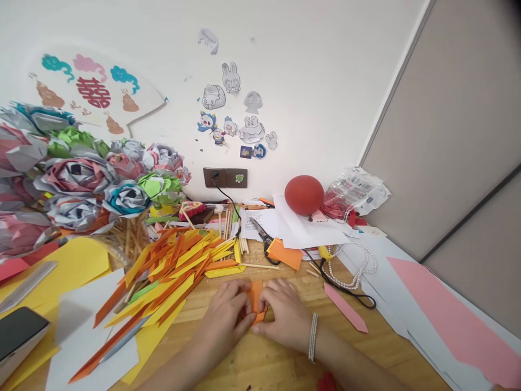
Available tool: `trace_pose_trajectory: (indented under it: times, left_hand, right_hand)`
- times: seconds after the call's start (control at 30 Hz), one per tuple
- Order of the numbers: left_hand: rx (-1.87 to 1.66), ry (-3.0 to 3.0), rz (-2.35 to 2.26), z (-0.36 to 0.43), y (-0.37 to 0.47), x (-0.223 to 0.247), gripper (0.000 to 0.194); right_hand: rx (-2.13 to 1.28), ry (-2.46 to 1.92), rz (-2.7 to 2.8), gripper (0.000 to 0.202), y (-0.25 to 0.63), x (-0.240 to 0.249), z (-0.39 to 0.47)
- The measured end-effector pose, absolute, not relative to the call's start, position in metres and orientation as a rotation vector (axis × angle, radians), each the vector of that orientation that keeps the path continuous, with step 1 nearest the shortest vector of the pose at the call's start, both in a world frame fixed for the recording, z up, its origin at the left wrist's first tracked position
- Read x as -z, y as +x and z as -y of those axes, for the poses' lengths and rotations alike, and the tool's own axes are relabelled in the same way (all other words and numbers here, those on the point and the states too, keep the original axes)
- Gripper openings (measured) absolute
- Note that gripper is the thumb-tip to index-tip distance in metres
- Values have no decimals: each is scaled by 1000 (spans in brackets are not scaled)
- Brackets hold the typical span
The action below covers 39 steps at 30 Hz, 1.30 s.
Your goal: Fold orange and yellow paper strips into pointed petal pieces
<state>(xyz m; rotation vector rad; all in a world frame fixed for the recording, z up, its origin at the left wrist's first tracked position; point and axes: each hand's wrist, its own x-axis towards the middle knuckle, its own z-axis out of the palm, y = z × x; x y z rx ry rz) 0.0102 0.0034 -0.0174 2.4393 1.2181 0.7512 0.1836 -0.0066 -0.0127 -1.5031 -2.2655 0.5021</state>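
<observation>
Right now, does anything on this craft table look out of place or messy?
Yes. The folded paper strips lie in a loose, fanned heap left of the hands, some overlapping the white sheet. Both hands press an orange paper piece. The scissors lie open on papers.

Between your left hand (223, 321) and right hand (285, 317) lies the folded paper (256, 304); folded strips (175, 271) piled left of them; scissors (262, 234) and balloon (304, 195) behind; bead string (358, 266) right.
</observation>
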Motion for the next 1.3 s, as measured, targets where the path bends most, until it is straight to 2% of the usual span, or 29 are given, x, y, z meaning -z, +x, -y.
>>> trace_pose_trajectory:
  times: [0.13, 0.33, 0.5, 0.53, 0.63, 0.7, 0.93, 1.03, 1.3]
  left_hand:
    - [-745, 2448, -1216, -3, 10, 17, 10]
    - [-721, 2462, -1228, -3, 10, 16, 11]
    - [-740, 2471, -1226, -3, 10, 16, 11]
    - [-748, 2472, -1224, -3, 10, 16, 11]
    - [-764, 2473, -1230, -2, 10, 16, 8]
    - [-762, 2478, -1249, -2, 9, 16, 7]
    - [-748, 2570, -1381, -13, -9, 18, 10]
    - [-716, 2623, -1408, -19, -16, 21, 28]
    - [-485, 2942, -1090, -12, -17, 8, 30]
  right_hand:
    - [-538, -1483, 2250, 37, 185, 14, 6]
    - [-599, -1525, 2145, 17, 191, 17, -5]
    - [-630, -1494, 2001, 15, 192, 17, -6]
    - [-629, -1489, 1978, 17, 191, 17, -4]
    - [-546, -1495, 2036, 43, 186, 19, 2]
    - [-469, -1498, 2124, 53, 184, 21, 4]
    - [-478, -1487, 2266, 54, 186, 19, 2]
    - [-547, -1447, 2296, 58, 189, 13, 1]
    - [-660, -1351, 2383, 77, 215, 5, -13]
